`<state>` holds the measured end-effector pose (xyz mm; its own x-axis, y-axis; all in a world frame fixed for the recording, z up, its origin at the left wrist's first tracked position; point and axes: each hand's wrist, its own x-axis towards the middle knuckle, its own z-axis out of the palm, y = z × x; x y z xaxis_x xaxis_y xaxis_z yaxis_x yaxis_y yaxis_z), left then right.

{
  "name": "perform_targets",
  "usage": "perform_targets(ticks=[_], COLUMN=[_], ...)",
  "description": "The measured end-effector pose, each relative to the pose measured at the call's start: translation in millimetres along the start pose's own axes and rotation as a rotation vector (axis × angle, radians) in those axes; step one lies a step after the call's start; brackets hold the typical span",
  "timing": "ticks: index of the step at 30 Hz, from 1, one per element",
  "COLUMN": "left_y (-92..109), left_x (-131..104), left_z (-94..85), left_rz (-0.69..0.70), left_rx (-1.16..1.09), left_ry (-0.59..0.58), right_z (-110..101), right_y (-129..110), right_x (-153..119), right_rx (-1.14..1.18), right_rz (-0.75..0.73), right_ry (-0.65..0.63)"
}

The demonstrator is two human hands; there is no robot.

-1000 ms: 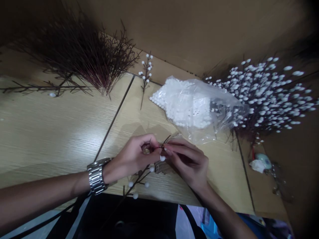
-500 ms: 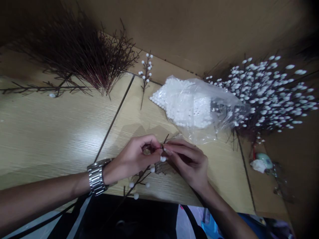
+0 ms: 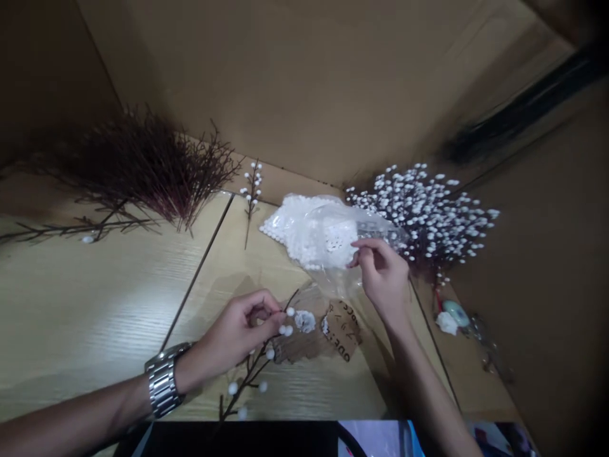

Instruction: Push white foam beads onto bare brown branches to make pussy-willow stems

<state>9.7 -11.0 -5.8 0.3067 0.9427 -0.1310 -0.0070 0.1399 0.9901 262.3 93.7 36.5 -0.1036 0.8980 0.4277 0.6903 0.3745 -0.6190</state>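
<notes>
My left hand (image 3: 252, 327), with a metal watch on its wrist, pinches a brown artificial twig (image 3: 248, 376) that carries several white berries. The twig slants from the table's near edge up past my fingertips. My right hand (image 3: 383, 273) is at the opening of a clear plastic bag (image 3: 304, 228) full of white beads. Its thumb and fingers are curled close together by the beads; whether a bead is between them I cannot make out. Under the twig's tip lies a torn piece of cardboard (image 3: 311, 352) with dark writing and a white blob of paste (image 3: 304, 321).
A heap of bare brown twigs (image 3: 143, 168) lies at the back left, with a loose branch (image 3: 71, 228) before it. One small berried twig (image 3: 251, 197) lies near the bag. A large berried bunch (image 3: 423, 212) and a pale green object (image 3: 455, 313) are on the right. Cardboard walls (image 3: 285, 82) stand behind.
My right hand has left the twig's tip and moved up and right to the bead bag. My left hand still holds the twig. The view has tilted upward, uncovering the cardboard piece.
</notes>
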Motion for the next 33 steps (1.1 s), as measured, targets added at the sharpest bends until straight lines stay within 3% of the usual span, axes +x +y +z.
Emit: perform_targets(ticks=[2, 6, 13, 17, 23, 28, 33], left_y=[-1.3, -1.4, 5.7, 1.7, 6.5, 11.7, 9.6], left_x=[-0.1, 0.3, -0.7, -1.5, -3.7, -4.7, -5.4], left_z=[0.3, 0.9, 1.7, 1.4, 2.5, 4.8, 5.5], left_rz=[0.021, 0.045, 0.033, 0.046, 0.039, 0.048, 0.056], left_rx=[0.004, -0.007, -0.011, -0.028, -0.020, -0.001, 0.030], left_ry=[0.005, 0.013, 0.028, 0.033, 0.022, 0.021, 0.019], right_z=[0.6, 13.3, 27.4, 12.4, -14.3, -10.1, 0.4], right_y=[14.3, 36.9, 47.8, 29.5, -30.3, -69.4, -73.2], right_x=[25.1, 53.4, 60.2, 51.3, 2.5, -21.3, -22.8], right_rx=[-0.203, -0.310, -0.366, -0.291, 0.047, 0.226, 0.215], right_rz=[0.005, 0.002, 0.044, -0.008, -0.106, -0.178, -0.196], right_ry=[-0.147, -0.344, -0.387, -0.357, -0.436, -0.531, -0.573])
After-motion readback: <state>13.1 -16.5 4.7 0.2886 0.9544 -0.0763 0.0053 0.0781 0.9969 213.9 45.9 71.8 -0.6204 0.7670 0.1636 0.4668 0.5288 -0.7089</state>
